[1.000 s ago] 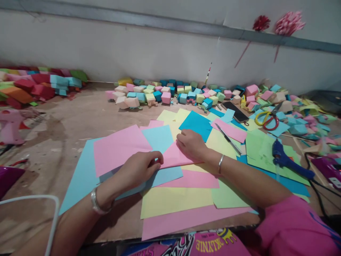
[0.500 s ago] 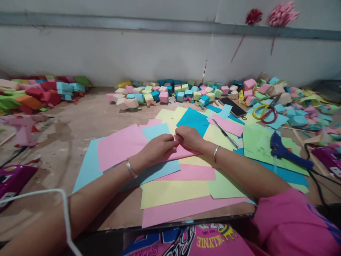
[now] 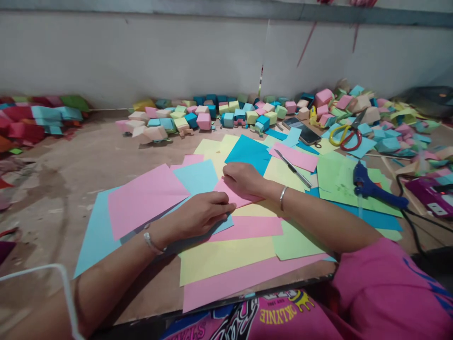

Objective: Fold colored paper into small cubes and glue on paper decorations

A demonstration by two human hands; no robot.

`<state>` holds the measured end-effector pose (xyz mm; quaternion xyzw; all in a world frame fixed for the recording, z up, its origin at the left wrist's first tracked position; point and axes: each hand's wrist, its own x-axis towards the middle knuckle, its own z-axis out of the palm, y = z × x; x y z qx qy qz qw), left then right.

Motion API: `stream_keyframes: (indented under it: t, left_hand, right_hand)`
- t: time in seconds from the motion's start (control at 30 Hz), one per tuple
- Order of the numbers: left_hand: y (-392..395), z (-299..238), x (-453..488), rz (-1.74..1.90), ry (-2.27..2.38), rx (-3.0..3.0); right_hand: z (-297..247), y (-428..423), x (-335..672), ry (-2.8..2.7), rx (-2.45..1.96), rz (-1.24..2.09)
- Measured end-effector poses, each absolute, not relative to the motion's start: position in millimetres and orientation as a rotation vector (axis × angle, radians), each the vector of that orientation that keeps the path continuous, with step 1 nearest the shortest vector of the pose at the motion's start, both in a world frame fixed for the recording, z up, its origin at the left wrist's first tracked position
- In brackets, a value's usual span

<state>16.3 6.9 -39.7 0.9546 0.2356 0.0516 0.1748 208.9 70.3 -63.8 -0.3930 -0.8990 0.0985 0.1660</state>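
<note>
A folded pink sheet of paper (image 3: pixel 239 200) lies in the middle of a spread of coloured sheets. My right hand (image 3: pixel 245 179) is curled over its upper part, with the fingertips tucked under and partly hidden. At the lower left corner of the same sheet, my left hand (image 3: pixel 205 211) is closed, its thumb and fingers pressed together on the edge. Under and around the hands lie a light blue sheet (image 3: pixel 198 175), a larger pink sheet (image 3: pixel 145 200), a dark blue sheet (image 3: pixel 247 153) and a yellow sheet (image 3: pixel 219 259).
To the right lie a silver craft knife (image 3: pixel 293 168), a phone (image 3: pixel 302 131), scissors (image 3: pixel 348 137) with yellow and red handles, and a blue glue gun (image 3: pixel 377 191) with a cord. Several small paper boxes (image 3: pixel 203 121) line the wall. A white cable (image 3: pixel 67 293) crosses my left forearm.
My left hand has slid down and towards me along the pink sheet, away from my right hand. My right hand stays on the sheet's upper part. The camera view has tilted down and shifted right.
</note>
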Motion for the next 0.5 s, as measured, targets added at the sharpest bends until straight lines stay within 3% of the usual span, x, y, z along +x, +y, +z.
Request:
stream_keyframes:
  t: [0.3,0.5]
  left_hand:
    - [13,-37,32,-0.118,0.691,2.863]
    - [13,-35,53,-0.024,0.695,2.923]
  right_hand:
    - [-66,80,215,-2.602,-0.954,0.258]
    - [-64,77,214,-2.644,-0.998,0.174]
